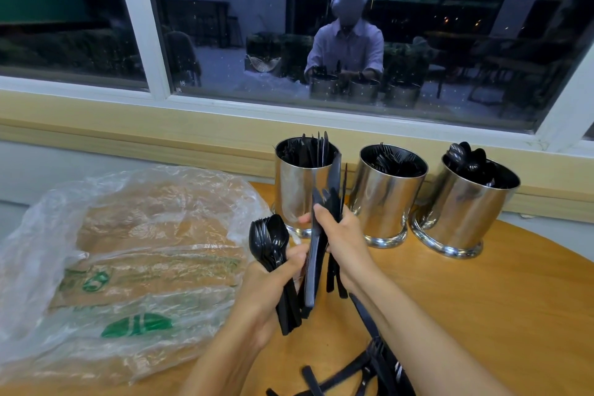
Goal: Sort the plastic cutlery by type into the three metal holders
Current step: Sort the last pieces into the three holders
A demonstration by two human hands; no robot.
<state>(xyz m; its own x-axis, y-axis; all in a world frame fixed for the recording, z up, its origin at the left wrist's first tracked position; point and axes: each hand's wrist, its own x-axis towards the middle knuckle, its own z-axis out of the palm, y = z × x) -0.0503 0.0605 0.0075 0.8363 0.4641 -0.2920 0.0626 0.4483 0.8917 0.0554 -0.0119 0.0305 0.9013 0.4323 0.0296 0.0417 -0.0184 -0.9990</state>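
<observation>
Three shiny metal holders stand in a row by the window sill: the left holder (297, 190) has black knives in it, the middle holder (387, 199) has forks, the right holder (466, 212) has spoons. My left hand (273, 286) grips a bundle of black spoons (270, 241) with their bowls up. My right hand (344, 241) grips a bunch of black knives (331, 190), blades pointing up in front of the left holder. One long knife (313, 270) hangs between the two hands. A loose pile of black cutlery (369, 366) lies on the table below my right forearm.
A crumpled clear plastic bag (128, 254) with green print covers the left part of the round wooden table (482, 305). A wooden sill and a dark window run behind the holders.
</observation>
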